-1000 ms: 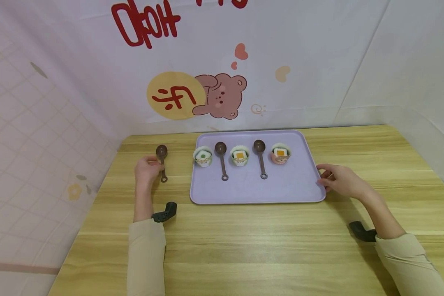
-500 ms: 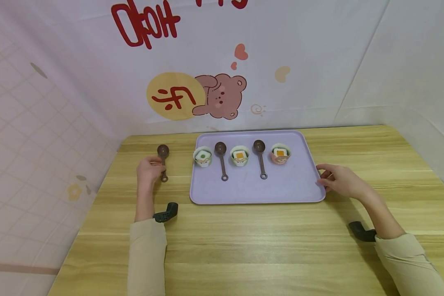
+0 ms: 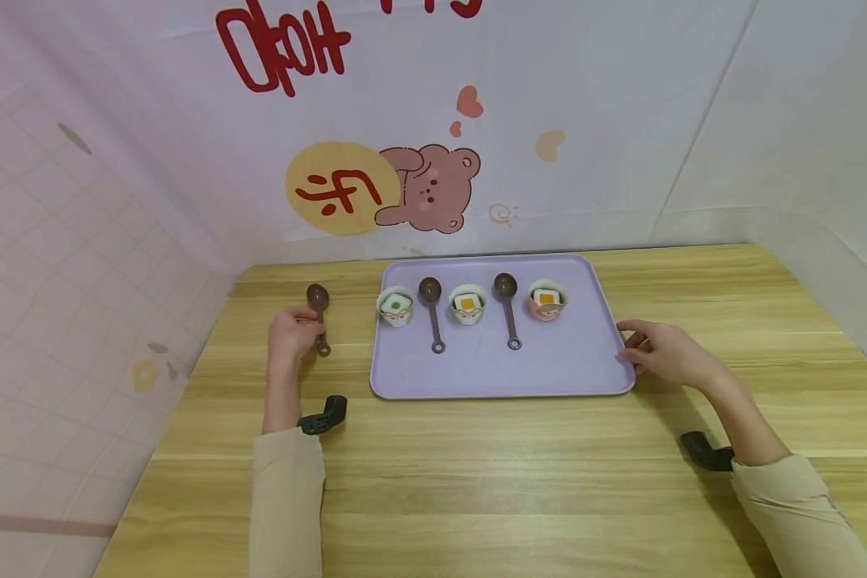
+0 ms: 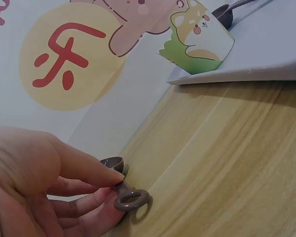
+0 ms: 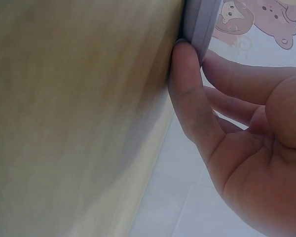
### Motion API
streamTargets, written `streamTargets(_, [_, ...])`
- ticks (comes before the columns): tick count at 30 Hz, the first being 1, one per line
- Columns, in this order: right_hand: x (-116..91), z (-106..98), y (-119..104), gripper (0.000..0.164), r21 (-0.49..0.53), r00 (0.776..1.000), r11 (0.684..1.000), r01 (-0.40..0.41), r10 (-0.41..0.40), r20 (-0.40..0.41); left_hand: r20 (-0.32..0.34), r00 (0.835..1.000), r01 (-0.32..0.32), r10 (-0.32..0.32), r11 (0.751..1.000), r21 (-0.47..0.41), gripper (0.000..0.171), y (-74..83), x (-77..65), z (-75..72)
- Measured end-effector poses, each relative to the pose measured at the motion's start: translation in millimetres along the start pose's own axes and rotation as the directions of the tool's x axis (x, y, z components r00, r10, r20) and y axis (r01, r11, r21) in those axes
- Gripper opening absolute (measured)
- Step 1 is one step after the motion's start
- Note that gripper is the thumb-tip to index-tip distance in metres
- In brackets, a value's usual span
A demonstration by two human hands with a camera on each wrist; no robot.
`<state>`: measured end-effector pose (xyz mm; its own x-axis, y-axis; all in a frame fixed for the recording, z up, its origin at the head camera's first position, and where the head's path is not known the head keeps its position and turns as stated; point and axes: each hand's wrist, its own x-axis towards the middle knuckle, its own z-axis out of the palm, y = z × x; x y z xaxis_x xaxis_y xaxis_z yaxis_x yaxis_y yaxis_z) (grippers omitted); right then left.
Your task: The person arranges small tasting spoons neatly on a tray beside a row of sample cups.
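Note:
At the table's left, my left hand [image 3: 289, 333] pinches the handle of a brown measuring spoon [image 3: 318, 295] between thumb and fingers. Its ringed end [image 4: 133, 200] sticks out past the fingertips in the left wrist view, low over the wood. My right hand [image 3: 668, 353] holds the right edge of a lilac tray [image 3: 506, 377]; in the right wrist view, thumb and finger are at the tray's rim [image 5: 200, 29]. Two more brown measuring spoons, a left one [image 3: 435, 317] and a right one [image 3: 509, 313], lie on the tray between paper cups.
Three paper cups with small block-like pieces inside stand in a row on the tray: a left cup [image 3: 396, 307], a middle cup [image 3: 468, 305] and a pink cup [image 3: 547, 301]. Beneath is a wooden table [image 3: 491, 482]. A printed cloth [image 3: 585, 96] hangs behind it.
My left hand has shifted slightly right with the measuring spoon, whose handle end has swung a little to the right. The right hand and the tray have stayed in place.

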<state>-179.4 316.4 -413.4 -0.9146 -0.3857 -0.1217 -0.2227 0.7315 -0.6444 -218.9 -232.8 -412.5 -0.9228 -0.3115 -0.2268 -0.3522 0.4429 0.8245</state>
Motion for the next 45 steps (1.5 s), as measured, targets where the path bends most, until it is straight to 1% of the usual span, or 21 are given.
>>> streamTargets(7, [0.1, 0.2, 0.2, 0.048, -0.001, 1.0, 1.0, 0.002, -0.002, 0.0, 0.003, 1.0, 0.007, -0.007, 0.996, -0.086, 0.032, 3.1, 0.0, -1.5])
streamTargets(11, [0.2, 0.5, 0.8, 0.048, 0.005, 1.0, 1.0, 0.004, -0.004, 0.002, 0.008, 1.0, 0.009, -0.008, 0.993, -0.114, 0.033, 6.7, -2.4, -3.1])
streamTargets(19, [-0.1, 0.3, 0.1, 0.048, 0.008, 1.0, 1.0, 0.004, -0.004, 0.003, 0.007, 1.0, -0.027, 0.028, 0.991, -0.128, 0.034, 15.3, -9.1, -6.0])
streamTargets(31, [-0.5, 1.2, -0.2, 0.047, 0.015, 1.0, 1.0, 0.012, -0.012, -0.003, -0.005, 0.997, -0.077, 0.077, 0.985, -0.151, 0.033, 26.6, -14.9, -5.0])
streamTargets(41, [0.1, 2.9, 2.8, 0.047, 0.016, 1.0, 1.0, 0.009, -0.009, -0.005, 0.011, 0.99, -0.135, 0.138, 0.978, -0.158, 0.034, 42.3, -25.0, -1.5])
streamTargets(45, [0.6, 3.2, 3.2, 0.047, 0.016, 1.0, 1.0, 0.009, -0.009, -0.005, 0.02, 0.988, -0.145, 0.15, 0.975, -0.167, 0.033, 48.0, -28.1, 0.6])
